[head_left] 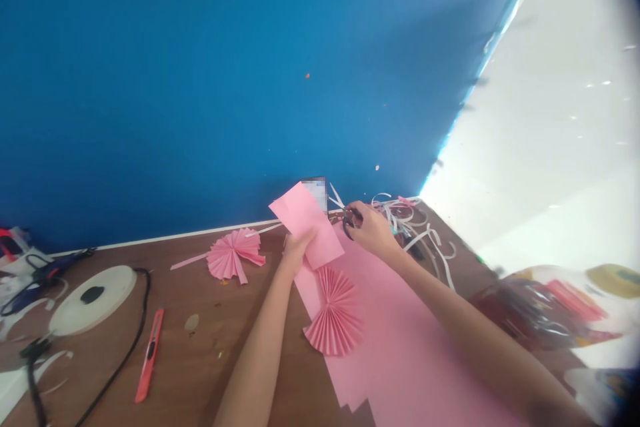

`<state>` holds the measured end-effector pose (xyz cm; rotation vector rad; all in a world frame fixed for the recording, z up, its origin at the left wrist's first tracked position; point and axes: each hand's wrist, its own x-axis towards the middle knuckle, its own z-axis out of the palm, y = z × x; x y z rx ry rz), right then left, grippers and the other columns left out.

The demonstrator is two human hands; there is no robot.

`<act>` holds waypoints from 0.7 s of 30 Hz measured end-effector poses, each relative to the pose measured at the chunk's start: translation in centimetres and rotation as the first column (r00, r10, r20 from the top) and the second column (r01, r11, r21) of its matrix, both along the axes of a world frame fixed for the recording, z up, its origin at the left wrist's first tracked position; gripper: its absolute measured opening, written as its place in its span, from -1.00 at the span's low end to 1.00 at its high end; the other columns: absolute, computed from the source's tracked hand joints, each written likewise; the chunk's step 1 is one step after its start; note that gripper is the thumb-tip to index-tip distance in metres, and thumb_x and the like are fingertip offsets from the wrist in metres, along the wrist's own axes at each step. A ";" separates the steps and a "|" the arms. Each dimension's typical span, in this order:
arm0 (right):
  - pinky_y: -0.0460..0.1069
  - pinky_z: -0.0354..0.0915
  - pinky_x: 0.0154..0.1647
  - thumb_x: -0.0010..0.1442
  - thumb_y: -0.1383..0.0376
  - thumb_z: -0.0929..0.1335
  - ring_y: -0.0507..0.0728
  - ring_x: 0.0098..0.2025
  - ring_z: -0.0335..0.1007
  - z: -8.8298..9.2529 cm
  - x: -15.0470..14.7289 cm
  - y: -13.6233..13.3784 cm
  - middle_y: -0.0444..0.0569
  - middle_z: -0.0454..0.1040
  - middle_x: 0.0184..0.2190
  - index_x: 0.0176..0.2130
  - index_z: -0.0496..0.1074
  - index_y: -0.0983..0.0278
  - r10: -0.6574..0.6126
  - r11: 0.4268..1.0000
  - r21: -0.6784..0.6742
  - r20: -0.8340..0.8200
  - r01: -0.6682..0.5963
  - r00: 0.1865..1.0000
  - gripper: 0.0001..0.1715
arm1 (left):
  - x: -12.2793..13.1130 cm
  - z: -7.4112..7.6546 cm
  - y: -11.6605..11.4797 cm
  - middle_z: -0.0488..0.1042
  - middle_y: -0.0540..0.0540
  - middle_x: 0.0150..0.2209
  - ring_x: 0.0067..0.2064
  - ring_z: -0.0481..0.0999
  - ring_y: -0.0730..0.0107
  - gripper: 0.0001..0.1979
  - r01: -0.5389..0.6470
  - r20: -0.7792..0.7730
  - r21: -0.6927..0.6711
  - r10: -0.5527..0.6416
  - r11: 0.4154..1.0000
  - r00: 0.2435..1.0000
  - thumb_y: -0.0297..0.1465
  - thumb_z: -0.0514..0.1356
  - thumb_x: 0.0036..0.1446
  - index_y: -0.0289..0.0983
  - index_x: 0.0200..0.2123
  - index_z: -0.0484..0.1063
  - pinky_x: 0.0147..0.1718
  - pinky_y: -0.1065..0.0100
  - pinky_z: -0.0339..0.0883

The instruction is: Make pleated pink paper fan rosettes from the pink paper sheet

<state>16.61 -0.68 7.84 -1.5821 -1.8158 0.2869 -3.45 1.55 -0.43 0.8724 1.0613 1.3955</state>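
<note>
My left hand (pixel 299 248) is closed on a pink paper strip (pixel 313 227), thumb on its face, holding it tilted above the table. In my right hand (pixel 371 230) is a pair of scissors (pixel 340 202), fingers in the dark handles and blades spread apart. The blades point up and away, to the right of the strip and apart from it. Below the hands, a pleated pink paper fan (pixel 334 313) lies partly on a large pink paper sheet (pixel 400 353). Another pleated fan (pixel 233 255) rests on the table left of my left hand.
A red utility knife (pixel 149 357) lies on the brown table (pixel 195 373) at left, near a black cable and a white disc (pixel 93 300). White paper strips (pixel 400 217) are heaped at the back right. A blue wall (pixel 225 80) rises behind the table.
</note>
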 end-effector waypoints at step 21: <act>-0.07 0.26 -0.29 -0.01 0.29 0.33 0.07 -0.31 0.39 -1.6 -0.7 0.8 -0.08 0.47 -0.37 -0.14 0.37 0.30 0.251 0.958 0.001 -0.491 -0.287 0.834 -0.62 | 0.4 0.9 -0.9 0.58 -0.19 -0.22 -0.04 0.50 0.03 -0.45 0.091 -0.018 -0.004 -0.091 0.996 0.996 -0.38 0.46 -0.37 -0.31 -0.17 0.52 0.02 0.10 0.32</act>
